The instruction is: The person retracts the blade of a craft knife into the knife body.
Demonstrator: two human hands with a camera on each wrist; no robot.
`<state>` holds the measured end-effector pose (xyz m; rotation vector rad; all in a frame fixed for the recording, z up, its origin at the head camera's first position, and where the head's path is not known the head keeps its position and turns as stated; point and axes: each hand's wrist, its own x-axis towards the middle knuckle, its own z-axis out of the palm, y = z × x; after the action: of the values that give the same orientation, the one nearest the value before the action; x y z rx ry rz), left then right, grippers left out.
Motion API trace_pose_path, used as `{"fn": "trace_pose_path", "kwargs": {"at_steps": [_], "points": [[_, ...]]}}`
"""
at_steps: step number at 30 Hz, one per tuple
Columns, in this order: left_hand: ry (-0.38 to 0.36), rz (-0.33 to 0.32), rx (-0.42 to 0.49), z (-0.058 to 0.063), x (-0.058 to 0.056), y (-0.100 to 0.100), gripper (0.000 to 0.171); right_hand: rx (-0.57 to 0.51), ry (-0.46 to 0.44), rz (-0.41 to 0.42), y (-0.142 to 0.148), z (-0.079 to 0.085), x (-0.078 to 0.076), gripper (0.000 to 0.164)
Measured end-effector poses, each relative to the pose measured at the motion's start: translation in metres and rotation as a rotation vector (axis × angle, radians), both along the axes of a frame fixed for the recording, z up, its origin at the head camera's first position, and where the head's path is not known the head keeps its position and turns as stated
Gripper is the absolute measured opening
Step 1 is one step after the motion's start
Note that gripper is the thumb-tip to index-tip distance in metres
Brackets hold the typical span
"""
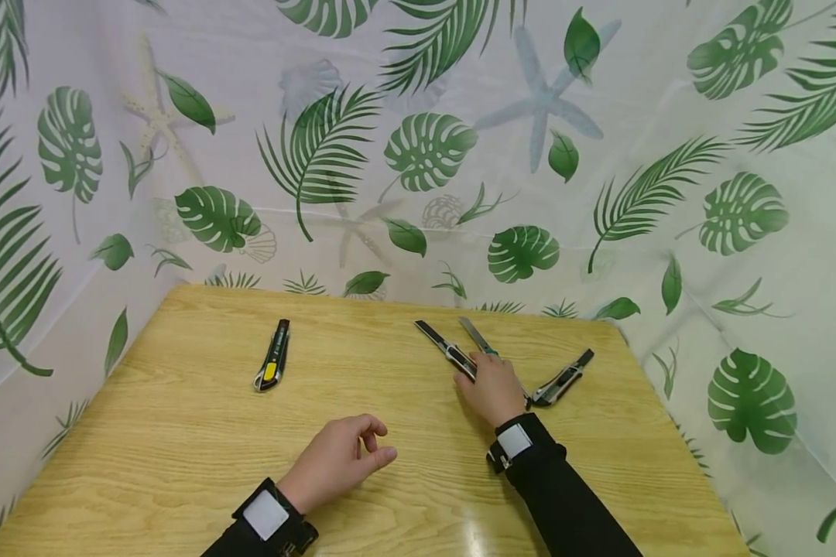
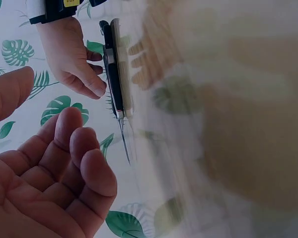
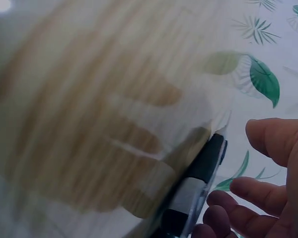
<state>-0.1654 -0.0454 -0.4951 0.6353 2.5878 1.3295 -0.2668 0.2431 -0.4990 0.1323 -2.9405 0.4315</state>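
My right hand (image 1: 495, 387) is low over the right half of the table, with its fingers at two utility knives. One is a black and silver utility knife (image 1: 463, 360), its dark blade pointing far left. Beside it lies a teal utility knife (image 1: 490, 348), partly hidden under the hand. In the right wrist view, the fingertips (image 3: 221, 201) are alongside a black and grey utility knife (image 3: 188, 193), and the thumb stands apart from it. My left hand (image 1: 337, 460) hovers near the front middle, fingers loosely bent, holding nothing.
Another black and silver utility knife (image 1: 563, 379) lies right of my right hand. At the left, a black utility knife with a yellow slider (image 1: 274, 357) lies by itself. The wooden table (image 1: 181, 433) is backed by a leaf-printed cloth (image 1: 460, 255).
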Motion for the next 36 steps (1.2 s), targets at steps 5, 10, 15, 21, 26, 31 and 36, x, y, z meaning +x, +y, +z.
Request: {"fn": "trace_pose_path", "kwargs": {"at_steps": [5,10,15,21,26,31,36], "points": [[0.001,-0.019,-0.005,-0.001,0.001,0.000,0.040,0.020,-0.013,-0.013,0.002,-0.002,-0.004,0.051],[0.001,-0.027,-0.006,-0.001,0.002,0.000,0.040,0.027,-0.034,-0.023,0.002,-0.002,-0.007,0.046],[0.006,-0.031,-0.001,-0.001,0.003,0.000,0.040,0.049,-0.059,-0.024,0.004,-0.004,-0.010,0.041],[0.005,-0.033,-0.001,0.000,0.003,0.000,0.039,0.046,-0.072,-0.033,0.004,-0.003,-0.012,0.038],[0.000,-0.031,-0.001,0.000,0.003,0.001,0.037,0.036,-0.057,-0.038,0.004,-0.005,-0.013,0.035],[-0.002,-0.023,0.006,-0.001,0.003,0.000,0.036,0.025,-0.013,-0.020,0.002,-0.004,-0.010,0.034],[-0.015,-0.003,0.035,0.001,0.003,0.000,0.038,-0.046,0.007,0.007,-0.004,0.010,-0.005,0.034]]}}
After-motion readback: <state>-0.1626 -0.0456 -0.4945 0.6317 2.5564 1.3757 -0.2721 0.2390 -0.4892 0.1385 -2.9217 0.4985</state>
